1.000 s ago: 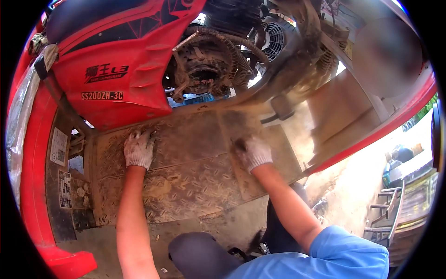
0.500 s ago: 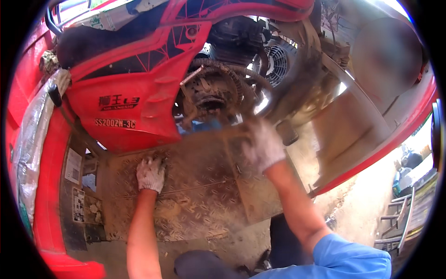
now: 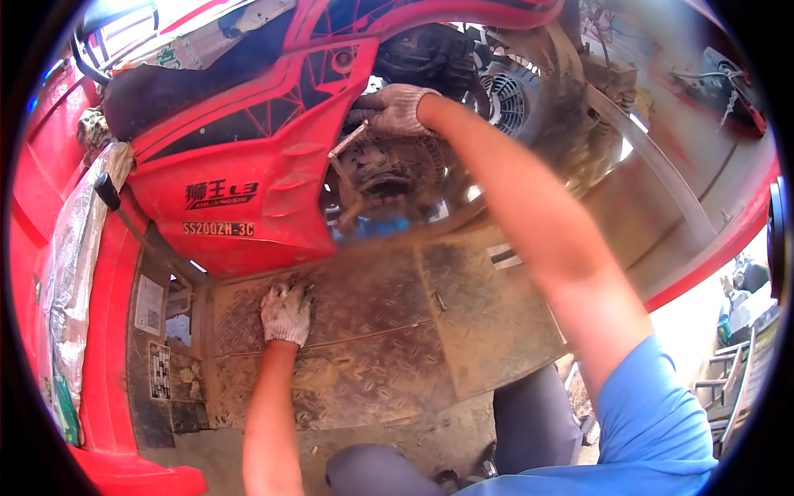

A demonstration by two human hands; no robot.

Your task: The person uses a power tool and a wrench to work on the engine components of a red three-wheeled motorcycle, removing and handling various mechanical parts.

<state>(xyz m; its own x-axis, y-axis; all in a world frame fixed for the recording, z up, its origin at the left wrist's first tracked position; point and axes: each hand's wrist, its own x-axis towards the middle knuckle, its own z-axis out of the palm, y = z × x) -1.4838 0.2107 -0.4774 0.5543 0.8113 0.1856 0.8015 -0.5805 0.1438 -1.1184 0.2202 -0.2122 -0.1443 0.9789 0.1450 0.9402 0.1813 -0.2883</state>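
Note:
My left hand [image 3: 287,312], in a dirty knit glove, rests with fingers apart on the rusty diamond-plate footboard [image 3: 364,364]. My right hand [image 3: 397,112], gloved too, reaches into the open engine bay beside the red body panel [image 3: 265,165]; its fingers curl at the top end of a pale metal bar [image 3: 343,142], and what they hold is hidden. Below it sit the dirt-covered engine housing and hoses [image 3: 382,174]. A slatted fan grille [image 3: 504,103] is just to its right.
A black-knobbed lever [image 3: 107,192] and plastic-wrapped rail [image 3: 74,273] stand at the left beside red bodywork. The curved front shroud [image 3: 678,207] rises at the right. A metal ladder [image 3: 728,372] and assorted items lie beyond it. My knees are below the footboard.
My right hand has moved from the footboard up and forward into the engine bay. My left hand stays on the plate. The view has shifted, showing more of the seat and bodywork.

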